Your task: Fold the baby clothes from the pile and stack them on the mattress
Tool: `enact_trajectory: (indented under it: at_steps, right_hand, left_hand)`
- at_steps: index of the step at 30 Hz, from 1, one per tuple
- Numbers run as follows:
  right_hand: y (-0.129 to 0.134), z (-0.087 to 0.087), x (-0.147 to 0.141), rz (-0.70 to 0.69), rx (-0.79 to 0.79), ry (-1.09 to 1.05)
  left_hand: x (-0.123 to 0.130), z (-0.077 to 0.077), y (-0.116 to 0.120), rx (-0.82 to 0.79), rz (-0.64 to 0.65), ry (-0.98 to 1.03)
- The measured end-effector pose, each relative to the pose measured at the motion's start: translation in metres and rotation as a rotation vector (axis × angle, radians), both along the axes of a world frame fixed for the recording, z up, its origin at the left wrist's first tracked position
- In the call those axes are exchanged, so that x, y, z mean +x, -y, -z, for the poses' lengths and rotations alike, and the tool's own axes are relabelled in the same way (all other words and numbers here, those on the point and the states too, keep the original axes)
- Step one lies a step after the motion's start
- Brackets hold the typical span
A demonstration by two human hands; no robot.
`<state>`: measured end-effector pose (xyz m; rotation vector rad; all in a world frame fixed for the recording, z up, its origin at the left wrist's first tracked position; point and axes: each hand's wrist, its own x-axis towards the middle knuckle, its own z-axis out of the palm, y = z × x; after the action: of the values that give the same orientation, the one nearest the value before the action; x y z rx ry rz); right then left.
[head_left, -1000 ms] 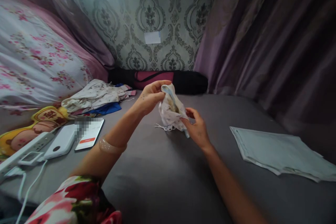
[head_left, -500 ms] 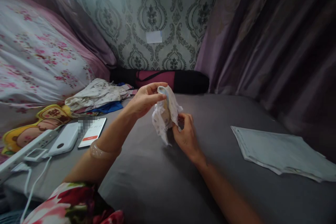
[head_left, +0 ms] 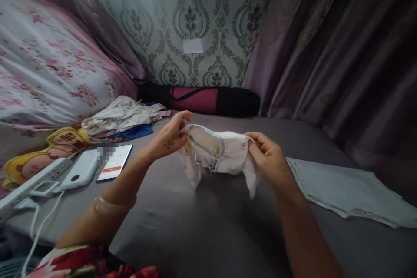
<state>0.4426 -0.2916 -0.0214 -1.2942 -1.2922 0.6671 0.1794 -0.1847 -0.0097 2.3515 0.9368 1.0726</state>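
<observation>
Between my hands a small white baby garment [head_left: 233, 152] with a pale blue trim is stretched sideways above the grey sheet [head_left: 202, 230]. My left hand [head_left: 172, 137] pinches its left end, and my right hand [head_left: 267, 152] grips the right end near its upper edge. Two parts of the cloth dangle below, one under each hand, and thin strings hang at the middle. The fingertips of my left hand are partly hidden behind the cloth.
A pile of clothes [head_left: 120, 117] lies at the back left, near a yellow cushion [head_left: 48, 156]. A phone [head_left: 115, 163], a white power bank [head_left: 80, 171] and a power strip [head_left: 35, 186] are at left. Folded pale cloth [head_left: 348, 186] lies right; a black-and-maroon roll [head_left: 195, 100] lies along the wall.
The garment was bunched up between my hands and is now spread wide. My right hand has moved right and up with its end, while my left has shifted slightly left and down.
</observation>
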Motion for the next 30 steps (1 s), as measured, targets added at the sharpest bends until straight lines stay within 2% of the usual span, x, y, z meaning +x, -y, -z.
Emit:
enact_trajectory:
  at_steps: [3, 6, 8, 10, 13, 17, 19, 21, 26, 30]
  right_hand:
    - [0.010, -0.011, 0.011, -0.084, -0.171, -0.075]
    - [0.007, -0.011, 0.027, -0.152, -0.284, -0.058]
    - [-0.001, -0.002, 0.039, -0.194, -0.355, -0.009]
    - [-0.011, 0.012, 0.052, -0.211, -0.416, 0.057]
    - [-0.022, 0.036, 0.071, -0.217, -0.453, 0.173]
    - [-0.029, 0.060, 0.089, -0.328, -0.541, 0.243]
    - [-0.029, 0.066, 0.092, -0.411, -0.588, 0.208]
    - [-0.029, 0.067, 0.091, -0.465, -0.561, 0.191]
    - [-0.037, 0.069, 0.076, -0.436, -0.399, 0.345]
    - [-0.049, 0.081, 0.062, -0.387, -0.342, 0.404]
  left_hand:
    - [-0.006, 0.002, -0.002, -0.018, 0.008, 0.034]
    - [-0.009, 0.022, -0.012, -0.274, 0.120, 0.148]
    - [-0.006, 0.040, -0.019, -0.552, 0.215, 0.230]
    - [-0.001, 0.058, -0.022, -0.787, 0.246, 0.287]
    - [0.009, 0.077, -0.022, -0.945, 0.198, 0.322]
    - [0.018, 0.092, -0.019, -0.950, 0.271, 0.336]
    - [0.018, 0.096, -0.018, -0.918, 0.321, 0.317]
    - [0.015, 0.098, -0.017, -0.882, 0.332, 0.285]
    - [0.006, 0.093, -0.009, -0.850, 0.281, 0.193]
    - [0.004, 0.090, -0.004, -0.846, 0.242, 0.133]
